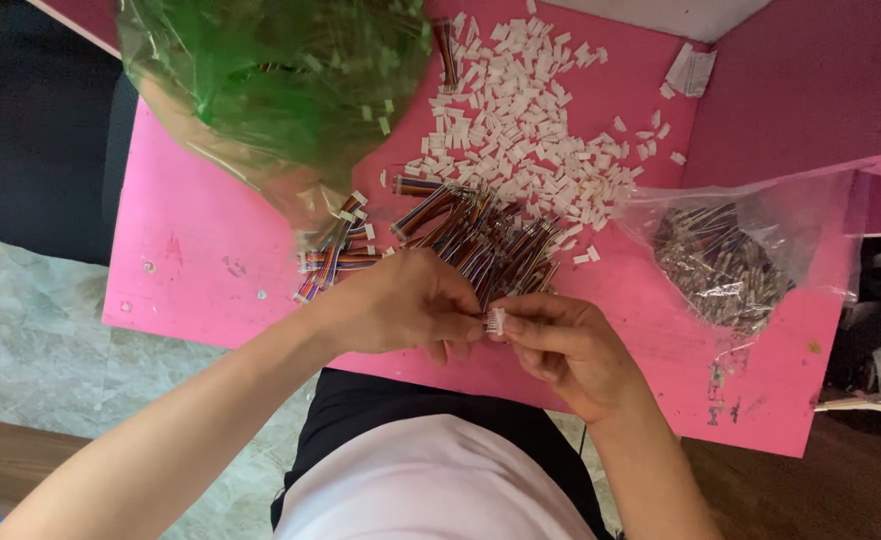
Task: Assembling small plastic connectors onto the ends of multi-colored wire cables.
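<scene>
Head view: over the near edge of the pink table [201,240], the left hand [401,300] and right hand [561,345] meet, both pinching a small white connector [495,320] between fingertips. Just beyond lie coloured wire bundles [481,235], white connectors heaped farther back [531,120], a green bag [271,80] far left, a clear bag [731,255] right.

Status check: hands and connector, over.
Left hand and right hand pinch small white plastic connector together. Multicoloured wire bundle close behind. Nothing blocking.
</scene>
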